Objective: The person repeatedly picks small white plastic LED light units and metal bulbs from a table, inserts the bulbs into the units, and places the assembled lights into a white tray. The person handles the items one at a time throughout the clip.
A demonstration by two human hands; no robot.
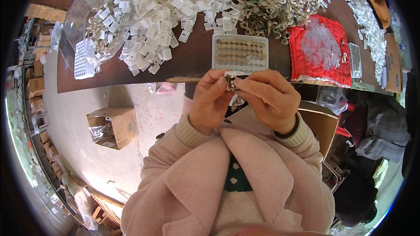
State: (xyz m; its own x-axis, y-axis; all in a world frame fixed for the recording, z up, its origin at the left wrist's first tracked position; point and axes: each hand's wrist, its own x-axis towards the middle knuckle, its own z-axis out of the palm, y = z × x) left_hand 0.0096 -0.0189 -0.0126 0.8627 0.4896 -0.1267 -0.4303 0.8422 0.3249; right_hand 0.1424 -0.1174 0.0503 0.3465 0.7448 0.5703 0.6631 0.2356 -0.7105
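In front of my chest, both hands meet at the table's near edge. Between my left hand (209,100) and my right hand (272,100) is a small white and dark metallic piece (232,81), with fingertips of both hands closed on it. A pale bit hangs just below it, and its exact kind is too small to tell. Directly beyond my fingers sits a clear plastic tray (213,54) with rows of small gold and silvery round discs (238,50).
Loose white plastic cards (159,22) heap at the far left, beside a tangle of metallic chain-like pieces (275,0). A red cloth (302,67) bears clear thin strands (320,43). An open cardboard box (124,126) stands on the floor, left; another (321,126) is at right.
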